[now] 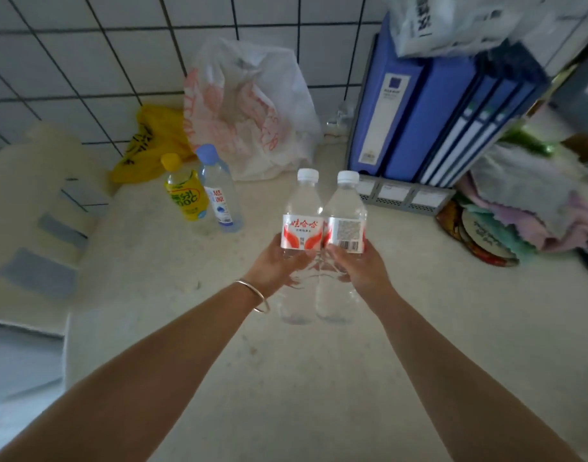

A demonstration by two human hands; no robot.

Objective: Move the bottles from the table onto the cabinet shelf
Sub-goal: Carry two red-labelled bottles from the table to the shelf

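Note:
Two clear water bottles with white caps and red-and-white labels stand upright side by side over the middle of the pale table [319,378]. My left hand [279,266] grips the left water bottle [302,215] below its label. The right water bottle [346,211] is held the same way by my right hand [360,266]. The two bottles touch each other. Further back on the left stand a yellow drink bottle [185,191] with a yellow cap and a clear bottle with a blue cap [219,191]. No cabinet shelf is in view.
A white plastic bag [249,108] and a yellow bag [152,141] lie against the tiled wall. Blue file folders [429,115] stand in a grey rack at the back right. Folded cloths [525,201] pile at the right edge. A cream cushion [36,201] sits left.

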